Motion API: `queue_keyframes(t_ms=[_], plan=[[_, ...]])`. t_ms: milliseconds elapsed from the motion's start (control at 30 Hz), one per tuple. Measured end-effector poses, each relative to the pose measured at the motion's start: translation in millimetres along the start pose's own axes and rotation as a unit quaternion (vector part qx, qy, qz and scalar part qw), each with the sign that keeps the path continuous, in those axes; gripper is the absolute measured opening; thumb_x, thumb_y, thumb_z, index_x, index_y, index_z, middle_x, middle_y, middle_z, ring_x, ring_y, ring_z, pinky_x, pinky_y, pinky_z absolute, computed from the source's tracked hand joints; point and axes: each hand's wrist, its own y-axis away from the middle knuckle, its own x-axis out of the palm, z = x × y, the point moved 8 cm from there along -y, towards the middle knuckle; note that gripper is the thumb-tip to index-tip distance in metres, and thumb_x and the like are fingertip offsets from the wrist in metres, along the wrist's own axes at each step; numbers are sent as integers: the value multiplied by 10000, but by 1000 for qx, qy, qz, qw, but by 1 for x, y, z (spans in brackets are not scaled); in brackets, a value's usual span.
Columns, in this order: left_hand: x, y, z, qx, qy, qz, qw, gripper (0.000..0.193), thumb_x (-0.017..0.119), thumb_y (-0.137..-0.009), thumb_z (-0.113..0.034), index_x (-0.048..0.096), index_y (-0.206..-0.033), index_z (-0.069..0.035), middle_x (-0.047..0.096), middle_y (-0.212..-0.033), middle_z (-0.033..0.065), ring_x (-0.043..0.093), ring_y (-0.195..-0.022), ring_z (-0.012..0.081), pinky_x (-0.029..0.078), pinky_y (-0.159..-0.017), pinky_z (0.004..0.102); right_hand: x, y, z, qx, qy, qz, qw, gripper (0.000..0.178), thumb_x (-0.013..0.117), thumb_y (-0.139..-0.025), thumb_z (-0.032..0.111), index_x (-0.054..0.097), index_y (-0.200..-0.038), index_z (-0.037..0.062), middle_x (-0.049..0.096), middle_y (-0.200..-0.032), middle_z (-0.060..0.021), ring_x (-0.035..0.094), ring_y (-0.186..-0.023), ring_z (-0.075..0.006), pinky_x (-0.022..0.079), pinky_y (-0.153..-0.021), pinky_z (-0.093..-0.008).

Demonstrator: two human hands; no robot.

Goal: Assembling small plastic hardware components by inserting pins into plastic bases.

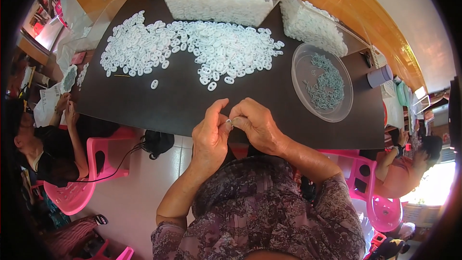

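My left hand (211, 134) and my right hand (260, 124) meet at the near edge of the dark table. Their thumbs and forefingers pinch together around a tiny white plastic piece (229, 121), mostly hidden by the fingertips. Whether the right fingertips also hold a second small part cannot be made out. Beyond the hands lie two joined heaps of small white oval plastic pieces with two holes (231, 50). One oval piece (154, 84) lies apart at the left. To the right, a round clear tray (299, 94) holds many small grey-green pin-like parts (329, 84).
Two clear bins, one at the back (216, 5) and one at the back right (315, 26), are full of white pieces. A purple-capped container (380, 76) stands at the table's right end. Seated people work at left (53, 149) and right (406, 163), near pink chairs (89, 173).
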Motion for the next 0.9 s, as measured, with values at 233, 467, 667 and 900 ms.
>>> queue_keyframes(t_ms=[233, 467, 667, 900], plan=[[-1, 5, 5, -4, 1, -8, 1000, 451, 601, -778, 108, 487, -1197, -14, 562, -695, 84, 556, -610, 171, 465, -590, 284, 6, 3, 1, -16, -3, 9, 1000, 45, 572, -813, 5, 559, -855, 10, 520, -775, -96, 521, -717, -237, 422, -634, -335], [-4, 5, 15, -61, 70, -10, 996, 400, 583, -837, 60, 470, -1215, -1, 582, -716, 48, 541, -626, 103, 467, -594, 241, -5, -5, 14, -57, 53, 3, 997, 60, 586, -797, 4, 589, -853, 24, 545, -739, -80, 519, -708, -249, 425, -634, -355], [-13, 5, 26, -114, 183, -37, 976, 374, 577, -884, -33, 461, -1235, 21, 604, -779, 50, 534, -652, 74, 441, -587, 190, -23, -31, 3, -97, 145, -70, 982, 135, 618, -768, 10, 630, -901, 29, 559, -730, -84, 522, -694, -271, 426, -629, -364], [-16, 9, 29, -133, 231, -47, 963, 357, 575, -884, -40, 472, -1218, 29, 619, -793, 64, 540, -640, 81, 439, -577, 191, -5, -42, -7, -177, 345, -89, 917, 197, 635, -692, -20, 649, -873, 56, 527, -697, -88, 519, -686, -265, 415, -586, -355]])
